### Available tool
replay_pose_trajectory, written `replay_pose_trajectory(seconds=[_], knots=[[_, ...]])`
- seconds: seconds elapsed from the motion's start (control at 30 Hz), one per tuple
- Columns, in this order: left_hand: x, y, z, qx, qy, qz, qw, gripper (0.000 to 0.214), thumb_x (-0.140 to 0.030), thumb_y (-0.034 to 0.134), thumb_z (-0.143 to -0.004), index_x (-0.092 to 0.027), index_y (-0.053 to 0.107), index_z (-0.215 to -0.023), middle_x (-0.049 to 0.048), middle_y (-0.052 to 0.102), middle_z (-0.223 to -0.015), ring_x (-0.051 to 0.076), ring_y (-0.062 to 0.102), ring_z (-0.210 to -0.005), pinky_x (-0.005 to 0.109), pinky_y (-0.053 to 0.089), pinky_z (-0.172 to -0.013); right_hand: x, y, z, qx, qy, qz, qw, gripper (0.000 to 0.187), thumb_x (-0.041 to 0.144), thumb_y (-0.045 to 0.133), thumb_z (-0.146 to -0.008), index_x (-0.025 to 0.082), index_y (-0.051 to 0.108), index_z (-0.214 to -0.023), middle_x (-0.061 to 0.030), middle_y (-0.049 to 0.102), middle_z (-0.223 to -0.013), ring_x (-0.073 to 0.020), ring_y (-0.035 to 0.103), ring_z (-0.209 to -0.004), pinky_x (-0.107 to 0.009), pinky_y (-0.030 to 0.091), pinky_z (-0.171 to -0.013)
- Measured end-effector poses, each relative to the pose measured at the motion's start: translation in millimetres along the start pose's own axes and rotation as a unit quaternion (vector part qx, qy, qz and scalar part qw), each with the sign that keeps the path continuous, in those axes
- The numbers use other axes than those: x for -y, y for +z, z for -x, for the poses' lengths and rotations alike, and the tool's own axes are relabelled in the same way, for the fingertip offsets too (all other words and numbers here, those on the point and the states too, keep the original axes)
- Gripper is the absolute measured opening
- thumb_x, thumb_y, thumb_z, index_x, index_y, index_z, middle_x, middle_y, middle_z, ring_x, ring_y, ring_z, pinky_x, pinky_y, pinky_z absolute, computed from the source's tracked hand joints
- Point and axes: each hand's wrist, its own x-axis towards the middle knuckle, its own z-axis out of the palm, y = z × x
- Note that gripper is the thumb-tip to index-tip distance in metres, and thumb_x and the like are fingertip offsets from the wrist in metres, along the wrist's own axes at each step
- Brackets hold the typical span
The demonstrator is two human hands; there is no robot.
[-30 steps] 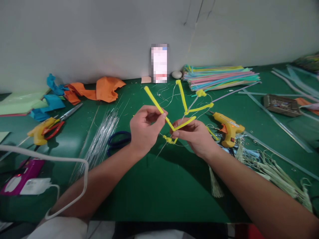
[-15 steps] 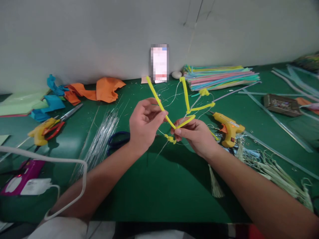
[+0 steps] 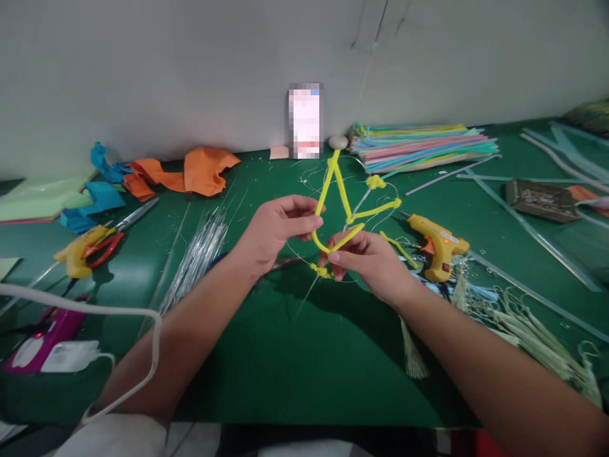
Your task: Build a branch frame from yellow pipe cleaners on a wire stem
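A yellow pipe cleaner (image 3: 325, 190) runs bent between my two hands. My left hand (image 3: 280, 231) pinches its long upright part between thumb and fingers. Lower down, my right hand (image 3: 364, 251) is closed on the pipe cleaner near its curve, together with a thin wire stem. From that stem branch further yellow pieces (image 3: 373, 211), and a small yellow knotted tuft (image 3: 375, 182) sits at its upper end. A second tuft (image 3: 322, 271) hangs below my fingers on fine wire. My right fingertips are partly hidden behind the pieces.
A yellow glue gun (image 3: 438, 247) lies right of my right hand, near pale green tassels (image 3: 533, 324). A pipe cleaner bundle (image 3: 423, 149) and a lit phone (image 3: 305, 120) are at the back. Leftward lie silver wires (image 3: 197, 254), scissors (image 3: 107, 247) and orange paper (image 3: 207, 171).
The long upright part of the pipe cleaner has swung from leaning left to leaning right, its bend now rounder. My left hand has lowered slightly, and the wire piece has shifted a little left.
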Motion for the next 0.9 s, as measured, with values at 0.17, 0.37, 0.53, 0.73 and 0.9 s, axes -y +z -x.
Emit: replay_pose_trajectory(seconds=[0.17,0.37,0.53,0.73,0.9], knots=[[-2.0,-2.3,1.1,0.022,0.012,-0.051,0.998,0.019,-0.018,0.082,-0.064,-0.020,0.074,-0.081,0.0016,0.071,-0.082,0.011,0.061,-0.066,0.026,0.052,-0.058,0.8,3.0,1.5,0.005,0.008,0.011,1.000,0.022,0.033,0.084,-0.070,0.019,0.070,-0.079,-0.0016,0.075,-0.073,-0.0097,0.060,-0.050,-0.025,0.053,-0.051],[-5.7,1.6,4.1,0.013,0.017,-0.133,0.991,0.012,-0.016,0.076,-0.069,-0.020,0.075,-0.080,0.0009,0.068,-0.073,0.011,0.060,-0.061,0.024,0.053,-0.056,2.0,2.9,1.8,-0.003,-0.006,0.014,1.000,0.020,0.032,0.083,-0.072,0.019,0.070,-0.079,-0.0014,0.075,-0.072,-0.0094,0.060,-0.049,-0.024,0.052,-0.050],[-6.2,4.6,6.1,0.000,0.001,-0.143,0.990,0.019,-0.009,0.070,-0.072,-0.020,0.074,-0.087,0.0007,0.068,-0.072,0.009,0.058,-0.054,0.023,0.053,-0.053,3.0,2.5,2.1,-0.013,-0.010,0.029,0.999,0.021,0.033,0.083,-0.072,0.018,0.070,-0.079,-0.0016,0.073,-0.071,-0.0097,0.060,-0.050,-0.024,0.052,-0.050],[-7.0,4.3,5.2,-0.002,-0.021,-0.044,0.999,0.014,-0.028,0.072,-0.079,-0.019,0.074,-0.091,0.0049,0.072,-0.076,0.014,0.068,-0.062,0.026,0.058,-0.057,1.8,1.0,1.2,-0.039,-0.007,0.018,0.999,0.025,0.034,0.086,-0.067,0.019,0.070,-0.077,-0.0009,0.073,-0.068,-0.0098,0.059,-0.047,-0.024,0.052,-0.049],[-8.7,-0.6,4.9,-0.027,0.028,-0.044,0.998,0.027,-0.044,0.066,-0.086,-0.019,0.074,-0.092,0.0079,0.074,-0.085,0.018,0.072,-0.074,0.026,0.058,-0.060,-0.5,-0.1,0.2,-0.062,-0.012,0.008,0.998,0.025,0.034,0.086,-0.067,0.019,0.070,-0.079,-0.0012,0.074,-0.070,-0.0100,0.059,-0.047,-0.025,0.052,-0.049]])
